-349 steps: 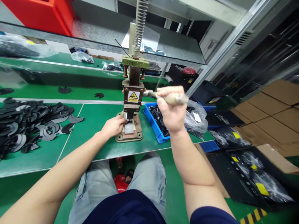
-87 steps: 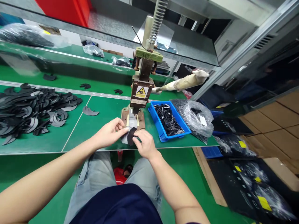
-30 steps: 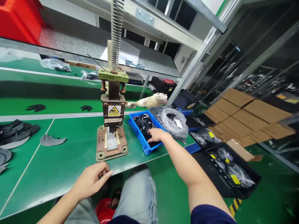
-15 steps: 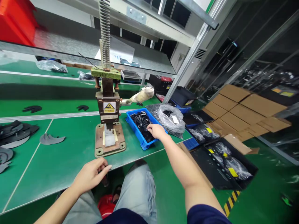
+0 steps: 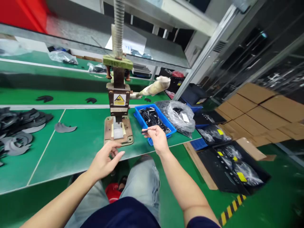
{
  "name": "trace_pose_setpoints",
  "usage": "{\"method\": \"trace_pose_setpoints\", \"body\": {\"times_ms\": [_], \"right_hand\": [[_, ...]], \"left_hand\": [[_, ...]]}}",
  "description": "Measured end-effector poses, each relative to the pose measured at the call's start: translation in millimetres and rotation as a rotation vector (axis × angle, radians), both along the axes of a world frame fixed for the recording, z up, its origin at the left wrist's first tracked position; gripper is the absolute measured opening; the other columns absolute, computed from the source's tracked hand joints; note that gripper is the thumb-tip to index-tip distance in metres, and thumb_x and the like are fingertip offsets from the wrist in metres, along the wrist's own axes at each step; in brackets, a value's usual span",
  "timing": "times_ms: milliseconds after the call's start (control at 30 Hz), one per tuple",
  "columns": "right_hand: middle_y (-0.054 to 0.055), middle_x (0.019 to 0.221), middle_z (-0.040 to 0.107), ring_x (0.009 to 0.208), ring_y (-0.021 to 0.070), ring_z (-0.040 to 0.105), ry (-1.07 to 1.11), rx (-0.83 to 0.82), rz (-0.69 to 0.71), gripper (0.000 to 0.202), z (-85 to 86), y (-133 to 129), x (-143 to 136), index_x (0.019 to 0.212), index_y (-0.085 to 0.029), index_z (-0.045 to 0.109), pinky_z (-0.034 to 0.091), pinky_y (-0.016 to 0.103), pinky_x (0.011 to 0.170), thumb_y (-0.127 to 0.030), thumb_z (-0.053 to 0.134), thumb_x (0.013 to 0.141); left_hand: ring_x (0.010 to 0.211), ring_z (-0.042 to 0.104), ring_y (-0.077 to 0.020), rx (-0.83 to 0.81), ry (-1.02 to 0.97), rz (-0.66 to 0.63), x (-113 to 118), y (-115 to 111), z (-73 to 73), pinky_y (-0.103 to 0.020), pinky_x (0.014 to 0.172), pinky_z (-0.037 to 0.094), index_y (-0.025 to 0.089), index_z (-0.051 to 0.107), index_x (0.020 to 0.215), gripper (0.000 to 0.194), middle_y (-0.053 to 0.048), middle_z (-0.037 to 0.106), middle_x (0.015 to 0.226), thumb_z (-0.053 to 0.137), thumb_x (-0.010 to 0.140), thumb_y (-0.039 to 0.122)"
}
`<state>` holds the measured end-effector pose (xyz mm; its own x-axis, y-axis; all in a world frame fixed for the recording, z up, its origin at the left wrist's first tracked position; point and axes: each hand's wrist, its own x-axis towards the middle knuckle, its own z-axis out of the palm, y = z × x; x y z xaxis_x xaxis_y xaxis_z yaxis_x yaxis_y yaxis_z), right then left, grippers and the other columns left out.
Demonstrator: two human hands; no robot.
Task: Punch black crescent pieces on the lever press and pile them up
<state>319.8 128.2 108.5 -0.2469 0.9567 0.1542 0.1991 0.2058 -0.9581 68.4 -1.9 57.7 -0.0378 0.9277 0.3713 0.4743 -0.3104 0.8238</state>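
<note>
My right hand [image 5: 158, 138] pinches a small black strip-like part [image 5: 144, 131] between thumb and fingertips, in front of the blue tray [image 5: 172, 130]. Many similar black parts [image 5: 152, 117] lie heaped in that tray. Just left of it stands a hand press [image 5: 118, 98] with a spring on top, a wrapped lever [image 5: 154, 88] and a warning label. A pale block [image 5: 118, 132] sits on the press's base plate [image 5: 129, 129]. My left hand [image 5: 105, 160] is at the table edge before the base plate, fingers loosely bent, thumb apart, nothing in it.
Dark grey curved pieces [image 5: 21, 126] are piled on the left of the green table [image 5: 68, 152], with one stack [image 5: 65, 127] apart. A clear plastic bag [image 5: 181, 115] lies right of the tray. Boxes of bagged parts [image 5: 237, 164] and cardboard [image 5: 258, 107] stand at the right.
My right hand has come out of the blue tray toward the press, now with a small black part in its fingertips. My left hand has opened a little. The camera view has shifted.
</note>
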Motion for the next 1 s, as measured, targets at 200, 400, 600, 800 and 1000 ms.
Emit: {"method": "trace_pose_setpoints", "body": {"times_ms": [200, 400, 600, 800, 1000], "right_hand": [[0.000, 0.072, 0.074, 0.071, 0.0179, 0.071, 0.231, -0.212, 0.123, 0.039, -23.1, -57, -50, 0.091, -0.025, 0.064, 0.060, 0.034, 0.076, -0.062, 0.075, 0.089], [-0.002, 0.073, 0.071, 0.067, 0.0138, 0.064, 0.235, -0.224, 0.169, 0.040, -40.0, -67, -64, 0.086, -0.024, 0.065, 0.052, 0.029, 0.069, -0.063, 0.073, 0.090], [-0.001, 0.074, 0.071, 0.069, 0.0159, 0.067, 0.189, -0.239, 0.186, 0.039, -40.2, -71, -67, 0.088, -0.024, 0.062, 0.057, 0.031, 0.070, -0.062, 0.069, 0.093], [0.005, 0.121, 0.078, 0.127, 0.0277, 0.068, -0.224, 0.460, 0.159, 0.013, -36.6, -78, -49, 0.089, -0.030, 0.071, 0.052, 0.055, 0.116, -0.029, 0.060, 0.096], [0.004, 0.136, 0.076, 0.145, 0.0307, 0.059, -0.468, 0.483, 0.422, 0.023, -36.5, -71, -42, 0.110, -0.031, 0.075, 0.045, 0.060, 0.125, -0.025, 0.065, 0.090]], "left_hand": [[0.075, 0.066, -0.0148, 0.115, 0.001, -0.036, 17, 4, 27.8, -0.030, 0.071, 0.058, 0.023, 0.065, 0.129, 0.032, -0.004, 0.067, 0.099, 0.072, 0.101, 0.038], [0.073, 0.065, -0.0142, 0.102, -0.010, -0.005, 12, -7, 22.1, -0.029, 0.069, 0.057, 0.023, 0.068, 0.122, 0.026, -0.002, 0.067, 0.093, 0.071, 0.101, 0.038], [0.076, 0.065, -0.0159, 0.103, 0.021, -0.002, 8, -11, 22.2, -0.030, 0.072, 0.056, 0.023, 0.071, 0.115, 0.019, -0.003, 0.070, 0.092, 0.070, 0.102, 0.037], [0.079, 0.065, -0.0154, 0.077, 0.036, 0.082, -17, -1, 14.2, -0.029, 0.076, 0.054, 0.022, 0.074, 0.108, 0.017, -0.003, 0.073, 0.091, 0.068, 0.102, 0.037], [0.068, 0.064, -0.0159, -0.082, -0.001, 0.277, -67, 37, -6.4, -0.028, 0.067, 0.052, 0.021, 0.074, 0.109, 0.032, -0.001, 0.073, 0.080, 0.065, 0.100, 0.050]]}}
